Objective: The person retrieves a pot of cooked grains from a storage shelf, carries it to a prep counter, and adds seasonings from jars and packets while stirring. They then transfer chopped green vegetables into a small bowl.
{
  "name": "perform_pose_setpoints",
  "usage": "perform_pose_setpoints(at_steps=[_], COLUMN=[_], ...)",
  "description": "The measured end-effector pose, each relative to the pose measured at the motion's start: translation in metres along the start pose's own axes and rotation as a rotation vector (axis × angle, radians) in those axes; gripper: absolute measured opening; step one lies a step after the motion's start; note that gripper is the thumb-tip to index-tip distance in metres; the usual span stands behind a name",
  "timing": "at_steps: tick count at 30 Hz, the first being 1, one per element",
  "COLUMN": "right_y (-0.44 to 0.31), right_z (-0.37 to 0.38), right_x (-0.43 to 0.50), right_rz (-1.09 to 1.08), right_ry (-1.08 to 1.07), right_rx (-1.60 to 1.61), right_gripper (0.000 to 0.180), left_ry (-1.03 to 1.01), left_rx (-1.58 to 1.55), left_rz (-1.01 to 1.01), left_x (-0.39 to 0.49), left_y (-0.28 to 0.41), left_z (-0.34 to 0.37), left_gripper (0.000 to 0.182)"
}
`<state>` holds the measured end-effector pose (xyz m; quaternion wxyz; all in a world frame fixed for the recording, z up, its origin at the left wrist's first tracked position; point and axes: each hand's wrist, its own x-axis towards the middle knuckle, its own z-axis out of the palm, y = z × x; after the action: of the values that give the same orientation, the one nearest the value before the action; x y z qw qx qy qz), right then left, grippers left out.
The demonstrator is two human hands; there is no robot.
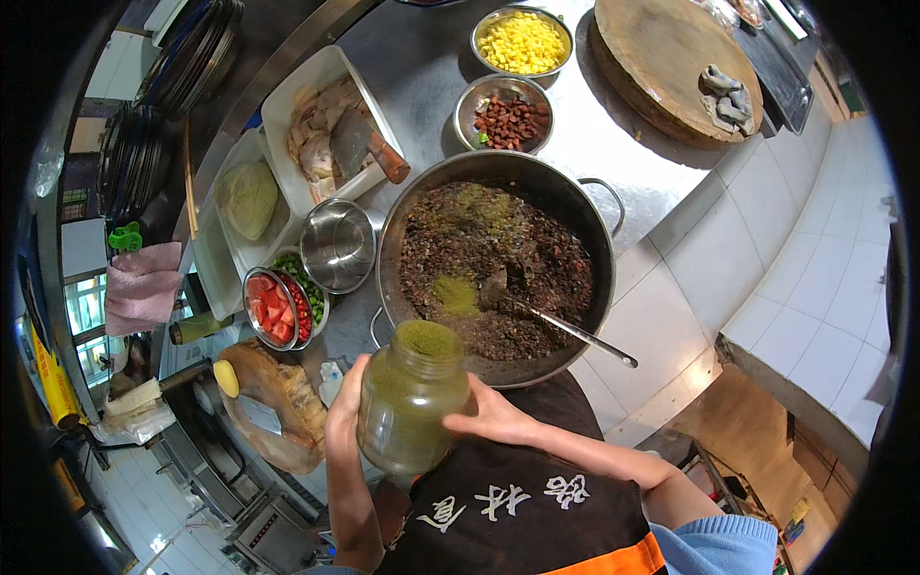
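Between my left hand (350,402) and my right hand (496,413) I hold a wide-mouthed jar (406,410) of green powder, gripped from both sides. Its open mouth tilts toward a large metal pot (607,287) just beyond it. Dark, chunky chopped food (532,237) fills the pot's lower part. A mound of green powder (456,295) lies on that food, and more is scattered near the far side. A metal ladle (575,330) stands in the mix, its handle resting over the pot's right rim.
Bowls of yellow cubes (523,43) and brown pieces (510,121) stand behind the pot. Leftward are an empty metal bowl (338,244), cut red vegetables (273,309) and a white tub (277,108) with a cleaver (359,147). Round wooden chopping boards (647,65) lie far right and near left.
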<state>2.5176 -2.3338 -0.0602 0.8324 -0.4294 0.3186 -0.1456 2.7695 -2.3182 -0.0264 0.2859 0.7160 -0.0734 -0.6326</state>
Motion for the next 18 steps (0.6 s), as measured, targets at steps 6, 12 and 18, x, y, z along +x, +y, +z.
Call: perform_pose_setpoints(at_steps=[6, 12, 18], right_y=[-0.012, -0.033, -0.042], right_z=[-0.005, 0.008, 0.027], right_x=[-0.004, -0.018, -0.012], right_rz=[0.082, 0.073, -0.376], right_ry=[0.059, 0.007, 0.188], right_rx=[-0.151, -0.219, -0.360], right_gripper=[0.089, 0.102, 0.104], left_ry=[-0.012, 0.020, -0.221], left_rx=[0.070, -0.093, -0.379], left_rz=[0.146, 0.195, 0.122], left_x=[0.003, -0.011, 0.013], left_y=[-0.024, -0.041, -0.021], left_z=[0.003, -0.007, -0.015], left_gripper=[0.046, 0.043, 0.031])
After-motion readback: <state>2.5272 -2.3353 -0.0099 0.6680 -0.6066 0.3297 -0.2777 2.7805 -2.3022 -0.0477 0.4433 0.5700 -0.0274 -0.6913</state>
